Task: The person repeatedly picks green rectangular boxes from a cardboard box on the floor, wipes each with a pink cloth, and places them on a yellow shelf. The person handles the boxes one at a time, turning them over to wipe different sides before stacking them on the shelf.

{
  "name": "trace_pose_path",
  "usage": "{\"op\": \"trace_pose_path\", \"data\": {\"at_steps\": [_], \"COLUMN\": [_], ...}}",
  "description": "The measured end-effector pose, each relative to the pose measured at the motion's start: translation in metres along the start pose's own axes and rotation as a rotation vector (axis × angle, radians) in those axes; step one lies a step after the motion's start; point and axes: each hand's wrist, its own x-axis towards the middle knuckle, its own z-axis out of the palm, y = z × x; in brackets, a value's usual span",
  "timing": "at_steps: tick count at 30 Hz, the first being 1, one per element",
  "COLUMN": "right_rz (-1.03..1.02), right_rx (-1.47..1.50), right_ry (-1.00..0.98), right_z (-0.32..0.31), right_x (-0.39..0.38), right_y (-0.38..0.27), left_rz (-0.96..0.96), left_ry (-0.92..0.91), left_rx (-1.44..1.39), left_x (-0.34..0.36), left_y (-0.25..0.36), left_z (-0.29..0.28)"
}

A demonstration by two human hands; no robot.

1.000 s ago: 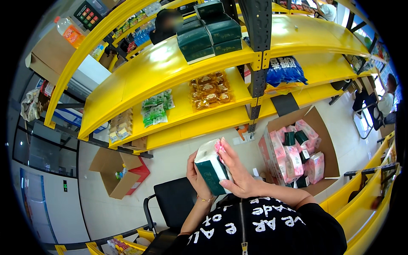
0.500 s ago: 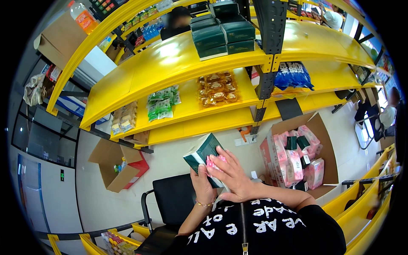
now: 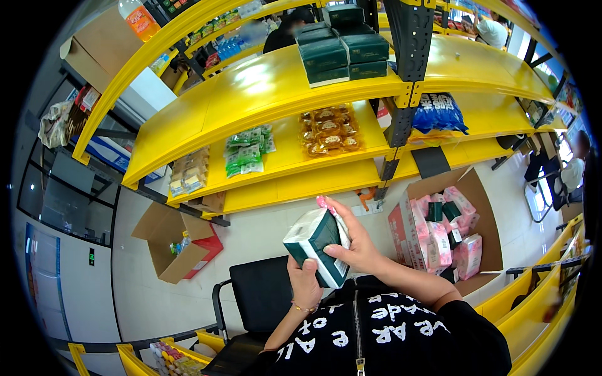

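Between my hands is a dark green and white soft pack (image 3: pixel 311 240), tilted above my chest. My left hand (image 3: pixel 303 282) grips it from below left, thumb on the green side. My right hand (image 3: pixel 354 247) holds its right side, thumb pressed on the front and fingers along the back, where a crumpled pink piece (image 3: pixel 323 202) pokes up; whether that is separate I cannot tell. Lower right of the shelves, an open carton (image 3: pixel 486 241) holds several pink packs (image 3: pixel 467 257) and smaller dark green ones (image 3: pixel 434 211).
Yellow shelving (image 3: pixel 207 113) ahead carries several green boxes (image 3: pixel 367 50), green snack bags (image 3: pixel 244 156), amber pastries (image 3: pixel 328 128) and blue bags (image 3: pixel 439 113). An open carton (image 3: pixel 163 250) is at left, a black chair (image 3: pixel 254 294) below, more shelving (image 3: pixel 527 313) lower right. People (image 3: pixel 567 172) are at the edges.
The pack has been turned and shifted in my hands; my right hand's fingers, over the pink piece half a second ago, now sit behind it with the thumb in front. The view has shifted slightly.
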Motion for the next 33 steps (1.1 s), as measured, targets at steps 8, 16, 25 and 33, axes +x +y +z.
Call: {"op": "trace_pose_path", "data": {"at_steps": [8, 16, 25, 33], "right_rz": [0.259, -0.127, -0.282, -0.452], "right_rx": [0.436, -0.299, -0.522, -0.945], "right_ry": [0.096, 0.236, 0.209, 0.135], "right_z": [0.033, 0.059, 0.079, 0.056], "right_x": [-0.025, -0.022, -0.038, -0.012], "right_y": [0.022, 0.01, 0.019, -0.022], "left_rz": [0.22, 0.342, 0.229, 0.54], "left_ry": [-0.008, -0.019, 0.093, -0.145], "left_rx": [0.267, 0.507, 0.285, 0.765], "left_x": [0.017, 0.016, 0.027, 0.021], "left_y": [0.012, 0.018, 0.014, 0.022], "left_z": [-0.035, -0.038, -0.062, -0.046]}}
